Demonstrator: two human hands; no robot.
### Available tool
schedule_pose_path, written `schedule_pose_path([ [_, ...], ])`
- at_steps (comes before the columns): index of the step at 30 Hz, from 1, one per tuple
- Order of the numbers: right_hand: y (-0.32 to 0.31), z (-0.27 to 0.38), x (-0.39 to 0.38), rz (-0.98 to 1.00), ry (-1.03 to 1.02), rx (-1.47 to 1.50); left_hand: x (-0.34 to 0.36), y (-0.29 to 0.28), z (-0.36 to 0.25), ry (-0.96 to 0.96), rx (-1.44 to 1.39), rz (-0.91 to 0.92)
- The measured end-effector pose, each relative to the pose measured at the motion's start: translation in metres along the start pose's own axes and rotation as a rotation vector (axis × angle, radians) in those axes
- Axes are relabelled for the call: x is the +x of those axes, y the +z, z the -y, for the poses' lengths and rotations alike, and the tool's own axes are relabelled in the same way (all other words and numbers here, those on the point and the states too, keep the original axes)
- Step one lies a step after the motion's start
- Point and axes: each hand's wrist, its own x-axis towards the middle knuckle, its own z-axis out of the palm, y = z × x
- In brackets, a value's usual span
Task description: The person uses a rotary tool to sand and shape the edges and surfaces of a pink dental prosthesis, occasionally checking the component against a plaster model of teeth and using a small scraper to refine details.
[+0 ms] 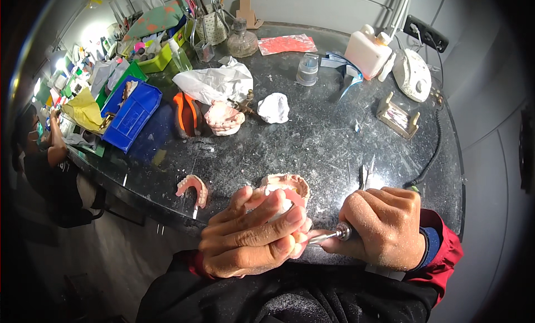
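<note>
My left hand [253,234] is closed around a pink denture [294,197], whose edge shows above the fingers; most of it is hidden. In my right fist [384,227] is a metal rotary handpiece [341,231]. Its narrow silver end points left and reaches the left fingertips; whether it touches the denture cannot be made out. Just beyond my left hand rests a beige plaster dental model [287,182]. To its left, near the bench edge, lies another pink denture [194,189] with teeth. White dust coats my right hand.
The dark, dusty bench [312,142] carries a plaster model with pink gum [223,119], orange-handled pliers [186,114], white plaster piece [273,108], blue bin [132,114] and metal tools [368,173]. A cable [437,150] runs along the right. A co-worker [47,161] sits at the left.
</note>
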Motion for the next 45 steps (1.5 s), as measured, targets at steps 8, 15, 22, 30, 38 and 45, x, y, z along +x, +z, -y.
schedule_pose_path([
  [8,0.005,-0.007,-0.002,-0.003,-0.115,0.005,0.006,-0.002,0.000,-0.019,-0.124,0.002],
  [15,0.003,-0.007,0.000,0.002,-0.123,0.026,0.007,0.000,0.001,-0.021,-0.214,-0.046],
  [22,-0.004,-0.008,0.005,-0.081,-0.129,0.076,0.010,0.009,0.005,-0.185,-0.416,-0.115],
  [30,-0.002,-0.014,0.006,-0.125,-0.155,0.056,0.016,0.011,-0.001,-0.397,-0.873,-0.170],
  [38,0.001,-0.017,0.009,-0.177,-0.174,0.032,0.021,0.002,-0.008,-0.634,-0.887,0.051],
  [45,0.006,-0.015,0.006,-0.112,-0.127,-0.049,0.016,0.006,-0.010,-0.641,-0.688,0.009],
])
